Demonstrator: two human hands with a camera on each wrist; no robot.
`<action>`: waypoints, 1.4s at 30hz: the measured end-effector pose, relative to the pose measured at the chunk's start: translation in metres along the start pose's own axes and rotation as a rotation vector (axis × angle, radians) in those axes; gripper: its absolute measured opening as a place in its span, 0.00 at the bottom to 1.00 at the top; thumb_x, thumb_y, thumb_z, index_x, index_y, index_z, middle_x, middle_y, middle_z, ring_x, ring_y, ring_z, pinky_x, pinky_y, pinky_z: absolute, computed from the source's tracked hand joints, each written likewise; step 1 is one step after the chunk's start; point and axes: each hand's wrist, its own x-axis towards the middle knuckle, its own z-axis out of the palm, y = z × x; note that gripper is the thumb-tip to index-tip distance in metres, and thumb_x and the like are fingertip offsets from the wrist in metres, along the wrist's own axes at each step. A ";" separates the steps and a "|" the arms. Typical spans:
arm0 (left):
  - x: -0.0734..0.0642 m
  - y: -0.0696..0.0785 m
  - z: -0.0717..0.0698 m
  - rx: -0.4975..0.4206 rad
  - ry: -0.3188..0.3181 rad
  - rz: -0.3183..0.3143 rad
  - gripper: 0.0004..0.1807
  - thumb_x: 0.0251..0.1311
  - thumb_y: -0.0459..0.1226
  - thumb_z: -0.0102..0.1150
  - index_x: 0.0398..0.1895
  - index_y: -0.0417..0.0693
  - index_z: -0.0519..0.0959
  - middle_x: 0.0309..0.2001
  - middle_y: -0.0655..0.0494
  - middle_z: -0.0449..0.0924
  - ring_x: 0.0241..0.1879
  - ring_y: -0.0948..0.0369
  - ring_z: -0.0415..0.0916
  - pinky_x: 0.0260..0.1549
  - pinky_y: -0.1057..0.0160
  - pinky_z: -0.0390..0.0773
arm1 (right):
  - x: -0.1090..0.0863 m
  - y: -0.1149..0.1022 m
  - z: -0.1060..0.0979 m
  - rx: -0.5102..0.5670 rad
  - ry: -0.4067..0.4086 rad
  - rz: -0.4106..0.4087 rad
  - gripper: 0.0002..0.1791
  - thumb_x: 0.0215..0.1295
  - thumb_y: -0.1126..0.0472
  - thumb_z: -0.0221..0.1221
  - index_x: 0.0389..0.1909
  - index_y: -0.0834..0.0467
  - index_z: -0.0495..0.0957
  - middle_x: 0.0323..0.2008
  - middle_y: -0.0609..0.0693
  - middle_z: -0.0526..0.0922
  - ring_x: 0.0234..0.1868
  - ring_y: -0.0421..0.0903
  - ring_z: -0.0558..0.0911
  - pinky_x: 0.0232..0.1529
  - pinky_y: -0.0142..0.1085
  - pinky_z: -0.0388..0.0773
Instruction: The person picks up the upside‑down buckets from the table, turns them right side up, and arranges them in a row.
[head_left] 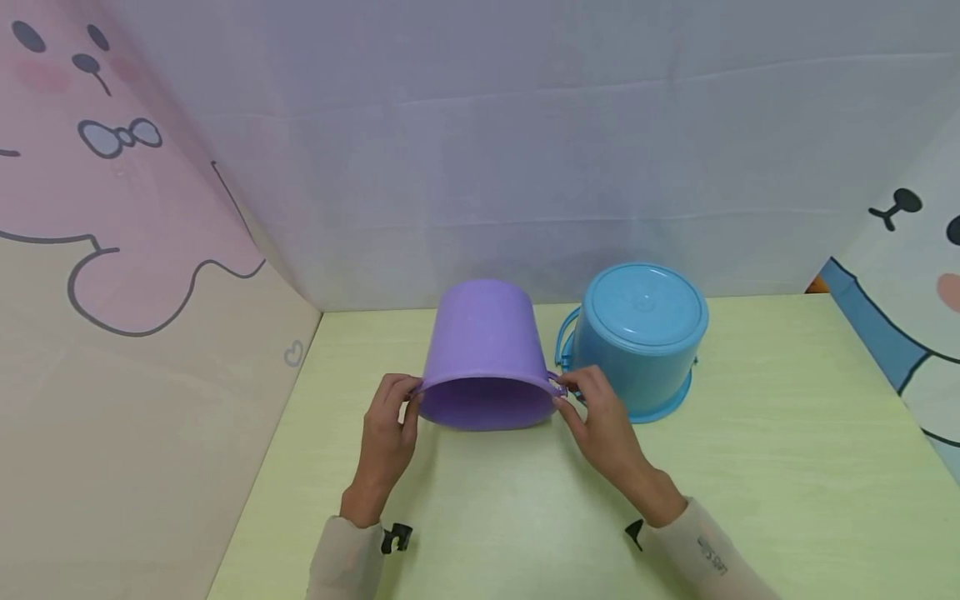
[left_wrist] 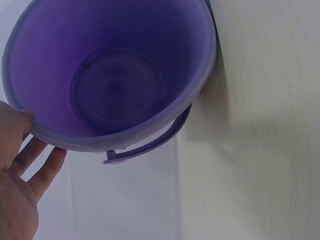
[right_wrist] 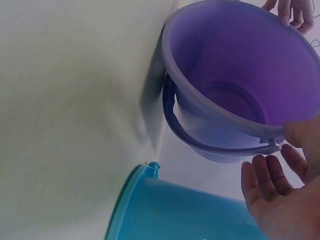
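A purple bucket (head_left: 483,333) is tipped over, its mouth facing me and its base toward the back wall. At the left edge of the mouth my left hand (head_left: 387,429) pinches the rim, thumb inside and fingers outside in the left wrist view. My right hand (head_left: 603,429) pinches the opposite side of the rim, right at the handle's pivot. The purple handle (right_wrist: 210,145) hangs along the rim's lower side in the right wrist view. Just right of that hand, a blue bucket (head_left: 641,358) stands upside down on the table.
The pale yellow-green table (head_left: 780,467) meets a white cloth wall (head_left: 525,150) behind the buckets. Cloth panels with cartoon animals rise at the left and right sides. The blue handle (head_left: 566,337) sits between the two buckets.
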 end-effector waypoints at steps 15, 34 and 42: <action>-0.004 -0.005 -0.001 -0.049 0.002 -0.051 0.16 0.60 0.14 0.64 0.47 0.35 0.80 0.44 0.46 0.78 0.41 0.53 0.82 0.46 0.75 0.80 | -0.006 0.003 0.012 0.288 -0.103 0.330 0.30 0.77 0.67 0.61 0.71 0.71 0.59 0.51 0.62 0.81 0.52 0.58 0.85 0.52 0.45 0.86; -0.007 -0.006 -0.003 -0.111 0.009 -0.089 0.17 0.60 0.14 0.63 0.48 0.36 0.80 0.44 0.44 0.79 0.41 0.52 0.81 0.46 0.77 0.79 | -0.006 0.007 0.020 0.482 -0.161 0.407 0.08 0.80 0.70 0.54 0.52 0.71 0.72 0.51 0.67 0.80 0.51 0.66 0.85 0.49 0.48 0.87; -0.006 -0.006 -0.004 -0.151 0.017 -0.107 0.17 0.61 0.14 0.62 0.48 0.36 0.81 0.43 0.43 0.79 0.41 0.54 0.79 0.44 0.77 0.79 | -0.006 0.007 0.016 0.478 -0.173 0.378 0.07 0.81 0.67 0.55 0.49 0.69 0.72 0.49 0.65 0.81 0.41 0.53 0.85 0.37 0.34 0.80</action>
